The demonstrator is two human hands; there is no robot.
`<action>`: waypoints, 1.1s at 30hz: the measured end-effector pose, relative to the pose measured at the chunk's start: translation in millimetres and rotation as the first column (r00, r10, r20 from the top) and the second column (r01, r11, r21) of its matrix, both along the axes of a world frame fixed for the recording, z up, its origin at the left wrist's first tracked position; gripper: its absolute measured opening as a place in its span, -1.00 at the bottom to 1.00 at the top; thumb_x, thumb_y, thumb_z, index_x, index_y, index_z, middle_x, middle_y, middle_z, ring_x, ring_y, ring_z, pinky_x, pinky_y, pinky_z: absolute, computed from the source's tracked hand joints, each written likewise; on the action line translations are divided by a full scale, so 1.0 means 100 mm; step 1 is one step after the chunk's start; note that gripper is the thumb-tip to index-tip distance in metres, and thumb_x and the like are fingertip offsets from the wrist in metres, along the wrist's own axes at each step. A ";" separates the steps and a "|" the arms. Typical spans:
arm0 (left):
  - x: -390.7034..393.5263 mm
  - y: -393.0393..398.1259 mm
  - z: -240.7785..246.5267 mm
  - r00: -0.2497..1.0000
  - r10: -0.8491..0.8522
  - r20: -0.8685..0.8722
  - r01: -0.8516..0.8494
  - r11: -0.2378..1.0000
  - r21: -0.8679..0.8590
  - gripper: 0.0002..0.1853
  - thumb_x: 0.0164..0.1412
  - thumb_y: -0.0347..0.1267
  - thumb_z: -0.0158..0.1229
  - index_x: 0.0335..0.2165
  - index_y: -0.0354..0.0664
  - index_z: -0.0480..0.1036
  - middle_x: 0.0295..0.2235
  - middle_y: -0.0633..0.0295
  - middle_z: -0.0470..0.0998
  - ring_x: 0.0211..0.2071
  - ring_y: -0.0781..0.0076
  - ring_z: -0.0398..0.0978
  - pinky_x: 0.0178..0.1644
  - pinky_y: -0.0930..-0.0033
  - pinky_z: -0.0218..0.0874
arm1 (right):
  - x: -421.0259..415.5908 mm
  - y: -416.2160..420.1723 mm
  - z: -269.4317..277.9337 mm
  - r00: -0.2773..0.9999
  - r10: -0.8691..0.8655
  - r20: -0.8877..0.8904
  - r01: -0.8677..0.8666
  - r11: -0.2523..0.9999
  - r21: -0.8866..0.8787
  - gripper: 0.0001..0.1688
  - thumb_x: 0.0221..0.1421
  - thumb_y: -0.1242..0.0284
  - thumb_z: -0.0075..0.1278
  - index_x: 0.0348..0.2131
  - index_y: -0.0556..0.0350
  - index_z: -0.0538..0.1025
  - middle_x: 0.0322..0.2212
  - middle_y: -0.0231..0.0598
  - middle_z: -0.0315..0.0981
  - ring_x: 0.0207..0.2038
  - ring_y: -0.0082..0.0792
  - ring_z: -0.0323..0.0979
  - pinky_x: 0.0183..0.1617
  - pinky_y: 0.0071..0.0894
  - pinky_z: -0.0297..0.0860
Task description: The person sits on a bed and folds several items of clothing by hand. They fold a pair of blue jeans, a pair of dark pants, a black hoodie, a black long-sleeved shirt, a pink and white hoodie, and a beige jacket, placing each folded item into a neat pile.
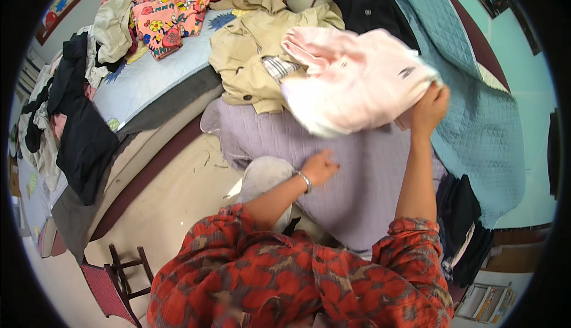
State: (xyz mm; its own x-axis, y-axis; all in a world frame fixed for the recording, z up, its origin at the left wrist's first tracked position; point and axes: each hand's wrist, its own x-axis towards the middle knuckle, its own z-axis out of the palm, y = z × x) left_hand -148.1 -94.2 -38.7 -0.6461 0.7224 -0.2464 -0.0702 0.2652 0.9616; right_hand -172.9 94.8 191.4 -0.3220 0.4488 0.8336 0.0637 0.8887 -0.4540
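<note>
My right hand grips the edge of a pale pink garment, lifted over a lilac quilted cover and blurred in part. Lower and to the left, my left hand has a metal bracelet at its wrist. It is over the lilac cover, away from the garment, with its fingers partly curled and nothing seen in them. A beige coat with a checked lining lies behind the pink garment, which overlaps it in view. Beyond them is a folded black garment.
A pink patterned garment and heaped clothes lie on the bed. Dark trousers hang over its side. A blue quilted cover drapes at the right, by dark clothes. A red-seated stool stands lower left.
</note>
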 end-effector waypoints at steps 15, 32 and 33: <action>-0.09 -0.12 0.04 0.821 0.497 0.281 -0.571 0.694 0.439 -0.53 -0.17 -0.64 -0.06 -0.14 -0.36 0.31 -0.24 0.11 0.46 -0.26 0.30 0.43 -0.18 0.43 0.24 | 2.05 -0.99 -1.90 0.621 0.190 0.760 0.215 0.891 -0.399 -0.69 0.02 0.35 -0.15 -0.27 0.21 0.30 -0.53 0.19 0.41 -0.44 0.22 0.37 -0.27 0.08 0.24; 0.07 -0.51 0.35 0.940 0.221 0.261 -0.327 0.804 0.497 -0.59 -0.07 -0.50 0.11 -0.15 -0.35 0.35 -0.24 0.15 0.48 -0.25 0.41 0.43 -0.14 0.42 0.23 | 1.44 -0.46 -1.17 0.601 0.428 0.675 -0.083 0.873 -0.480 -0.46 -0.23 0.25 0.09 -0.23 0.22 0.46 -0.32 0.07 0.46 -0.22 -0.07 0.42 -0.15 -0.33 0.31; 0.07 -0.55 0.33 0.941 0.211 0.266 -0.320 0.812 0.489 -0.60 -0.08 -0.52 0.10 -0.16 -0.35 0.36 -0.26 0.16 0.48 -0.26 0.42 0.43 -0.15 0.43 0.24 | 1.43 -0.47 -1.16 0.498 0.523 0.692 -0.069 0.819 -0.569 -0.45 -0.24 0.25 0.09 -0.23 0.21 0.47 -0.32 0.07 0.46 -0.23 -0.06 0.43 -0.15 -0.34 0.31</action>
State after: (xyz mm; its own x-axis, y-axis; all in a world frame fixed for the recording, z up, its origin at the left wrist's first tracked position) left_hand -141.0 -148.8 -5.6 -0.8110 0.5845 -0.0238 -0.2600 -0.3236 0.9098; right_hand -30.1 48.2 75.4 -0.9119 0.3959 -0.1083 0.3629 0.6544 -0.6634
